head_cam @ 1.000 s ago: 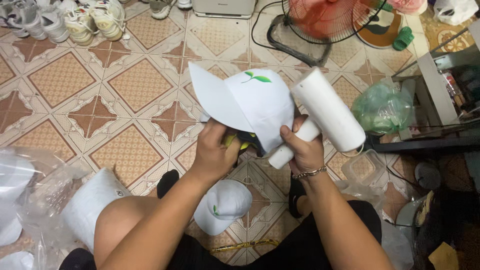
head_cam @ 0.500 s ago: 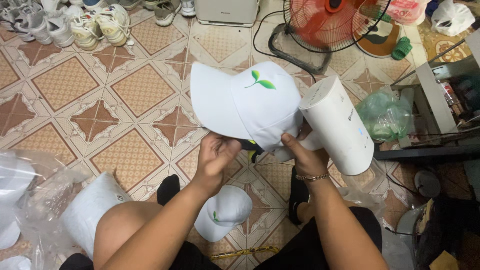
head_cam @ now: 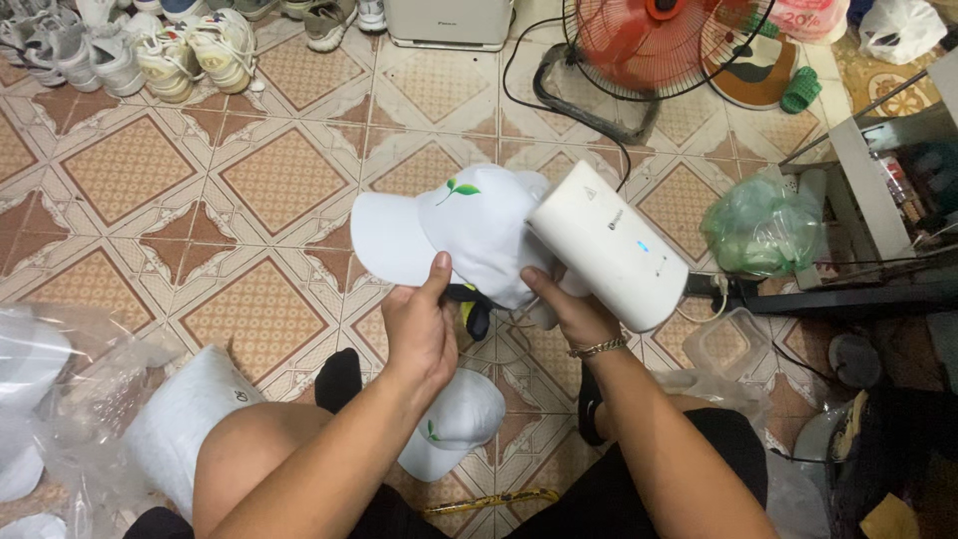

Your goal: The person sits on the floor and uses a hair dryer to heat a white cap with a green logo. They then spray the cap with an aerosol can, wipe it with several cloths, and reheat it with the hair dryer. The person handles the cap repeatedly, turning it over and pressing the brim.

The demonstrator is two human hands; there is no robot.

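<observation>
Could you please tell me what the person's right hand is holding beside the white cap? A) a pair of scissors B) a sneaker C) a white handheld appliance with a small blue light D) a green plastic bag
C: the right hand grips the handle of a white handheld appliance with a small blue light on its body, right beside the white cap that the left hand holds.

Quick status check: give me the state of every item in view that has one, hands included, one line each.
left hand: gripping the white cap's edge, thumb up
right hand: holding the white handheld device
white cap: held up off the floor, green leaf emblem facing up
white handheld device: tilted, nose against the cap, small blue light on
second white cap: lying on the floor between the legs
fan: standing on the floor; running or not, cannot tell
green plastic bag: bunched up on the floor
</observation>
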